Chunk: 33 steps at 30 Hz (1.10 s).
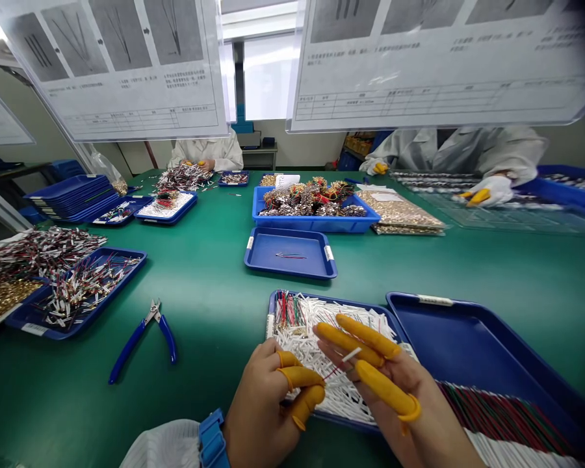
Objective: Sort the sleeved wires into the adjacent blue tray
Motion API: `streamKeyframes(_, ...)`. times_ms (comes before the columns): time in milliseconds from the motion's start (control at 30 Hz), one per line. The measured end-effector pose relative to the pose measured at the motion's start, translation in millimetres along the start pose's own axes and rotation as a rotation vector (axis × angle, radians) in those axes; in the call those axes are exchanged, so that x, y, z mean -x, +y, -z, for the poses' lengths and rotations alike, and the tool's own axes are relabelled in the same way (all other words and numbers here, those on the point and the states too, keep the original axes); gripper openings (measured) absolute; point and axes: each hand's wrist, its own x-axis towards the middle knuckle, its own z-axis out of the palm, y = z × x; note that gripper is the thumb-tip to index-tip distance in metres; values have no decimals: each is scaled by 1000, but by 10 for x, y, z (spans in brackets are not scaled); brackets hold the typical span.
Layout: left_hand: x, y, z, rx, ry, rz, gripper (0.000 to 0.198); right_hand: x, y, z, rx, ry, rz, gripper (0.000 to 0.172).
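Observation:
Both my hands are close together in front of me, above a blue tray point(277, 312) heaped with short white sleeves and a bunch of red and green wires. My left hand point(268, 406) wears yellow finger cots and pinches a thin red wire point(332, 370). That wire ends in a white sleeve point(351, 354), which lies by the cotted fingers of my right hand point(380, 383). Those fingers are spread, and I cannot tell whether they grip it. Under my right hand lies a long bundle of red and green wires point(507, 416), in a larger blue tray point(468, 325).
Blue-handled pliers point(143, 341) lie on the green bench at my left, beside a blue tray of terminal-ended wires point(78, 292). Ahead are a small blue tray point(290, 253) and a blue crate of wire bundles point(316, 221). Two co-workers point(207, 153) point(468, 156) sit across the bench.

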Motion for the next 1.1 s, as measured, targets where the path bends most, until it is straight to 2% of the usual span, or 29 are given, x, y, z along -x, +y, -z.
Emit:
streamKeyframes(100, 9, -9, -13, 48, 22, -28, 10, 1, 76, -20, -124, 84, 6, 38)
streamKeyframes(300, 14, 6, -20, 180, 73, -70, 11, 56, 169, -197, -177, 124, -96, 36)
streamKeyframes(500, -8, 11, -9, 169, 12, -10, 35, 88, 153, -290, -205, 205, -108, 42)
streamKeyframes(633, -9, 4, -18, 139, -17, 7, 40, 72, 198, -259, -182, 226, -115, 38)
streamKeyframes(767, 3, 33, -26, 136, 6, 20, 42, 80, 269, -241, -133, 167, -125, 37)
streamKeyframes(1000, -23, 60, -15, 258, 103, -19, 24, 129, 245, -240, -34, -46, -105, 36)
streamKeyframes(1100, -26, 35, -6, 220, 138, 13, 21, 82, 202, -143, 47, -58, -103, 32)
